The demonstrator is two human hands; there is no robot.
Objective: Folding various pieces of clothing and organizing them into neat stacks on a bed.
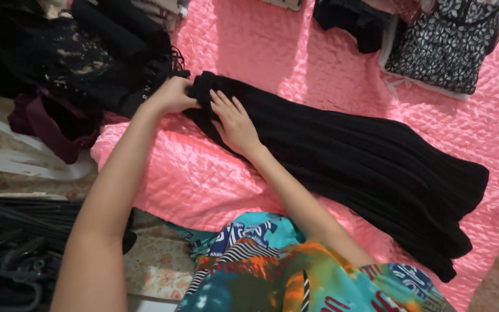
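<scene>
Head view: black skirt (353, 156) lies flat on the pink quilt (261, 46), narrow waist end at far left, wide hem fanning out to the near right corner. My left hand (171, 95) is clenched on the waist end, fingers curled round the bunched edge. My right hand (235, 124) rests flat just right of it, palm down on the cloth, fingers spread, pressing and not gripping.

Around it: pile of dark clothes (88, 52) at far left, touching or just beside the waist end. Maroon garment (53, 124) sits near the quilt's left edge. Black-and-white printed piece (446, 43) at far right, well apart from the skirt. Black hangers (7, 254) on the floor at near left.

My read on doing this bit well:
- Keep the flat hand as the anchor so the pleats don't shift while the other hand works the waist.
- Square the waist edge first; any skew there would likely run all the way down to the hem.
- Hold the waist end clear of the dark pile. Black on black, easy to catch a stray sleeve.
- Hem looks uneven at the near right; I'd judge it needs smoothing outward before any fold.
</scene>
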